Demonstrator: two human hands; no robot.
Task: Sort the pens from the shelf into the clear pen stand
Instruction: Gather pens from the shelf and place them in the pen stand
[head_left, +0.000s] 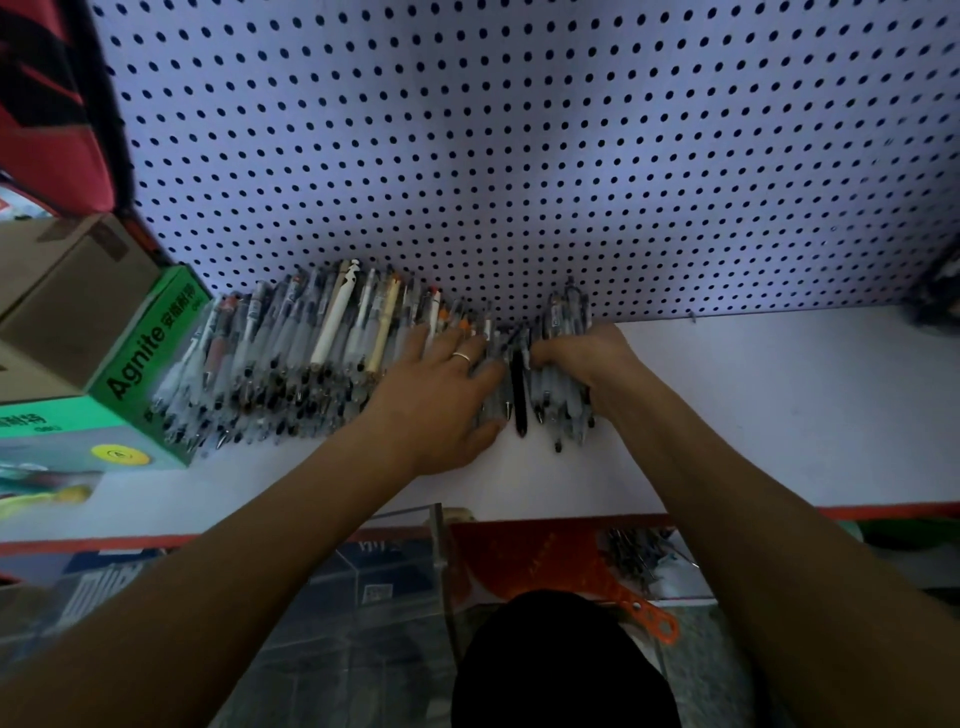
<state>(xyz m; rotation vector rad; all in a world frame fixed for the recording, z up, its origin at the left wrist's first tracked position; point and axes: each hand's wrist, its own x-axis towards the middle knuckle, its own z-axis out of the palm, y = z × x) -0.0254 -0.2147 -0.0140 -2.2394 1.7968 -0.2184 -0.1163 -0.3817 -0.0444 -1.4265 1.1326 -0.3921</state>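
A perforated pegboard (519, 156) backs a pale shelf (779, 405). Along its rear lies a long row of pens (311, 353); the clear pen stand (410, 561) sits below the shelf edge. The left hand (441, 395) lies flat, fingers spread, on the row. The right hand (582, 364) grips a bundle of pens (563, 410). Light, stiff and smooth, they likely slip and roll; hold bundles mid-barrel.
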